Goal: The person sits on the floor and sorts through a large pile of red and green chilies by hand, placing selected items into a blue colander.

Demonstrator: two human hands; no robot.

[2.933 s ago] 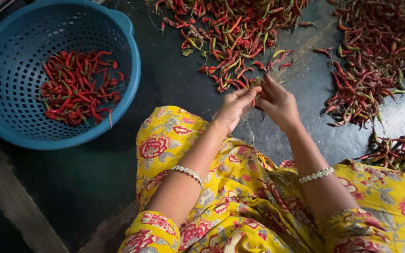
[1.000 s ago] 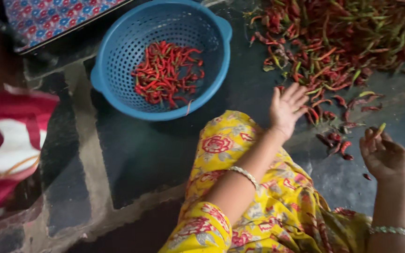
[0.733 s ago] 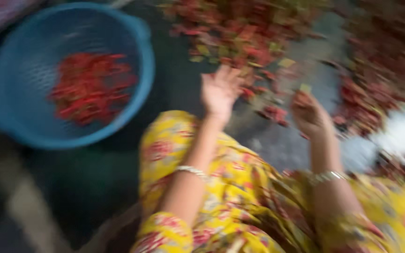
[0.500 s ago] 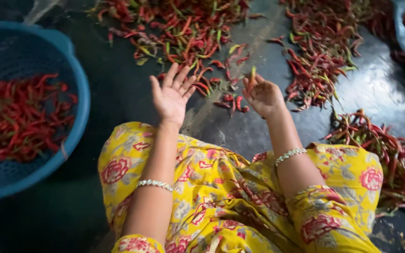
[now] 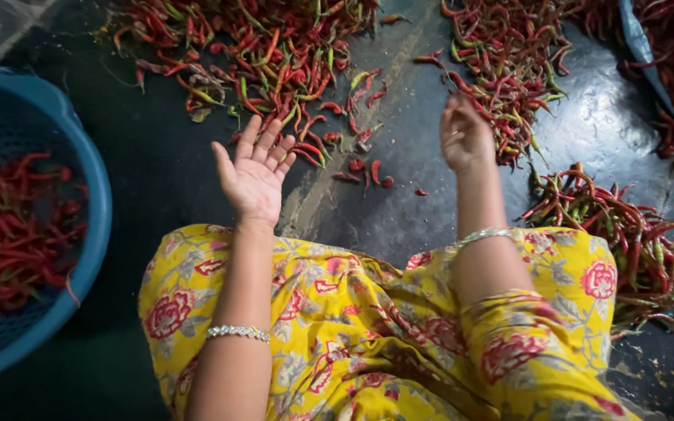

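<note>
Chillies (image 5: 274, 58) heaped at the floor's far edge — both hands lifted just short of them.

Left hand (image 5: 255, 175) is spread wide, palm up, empty; right hand (image 5: 466, 140) is loosely curled, its contents hidden, so I cannot tell. Best to pick single pods from the loose strays (image 5: 360, 168) — the blue basket (image 5: 79, 257) sits at the left edge.

I see a bare dark floor strip (image 5: 399, 195) w/ a few stray chillies (image 5: 364, 168) running fwd btwn chilli heaps (image 5: 274, 54); blue basket (image 5: 95, 234) blocks left, another pile (image 5: 626, 234) crowds right.
</note>
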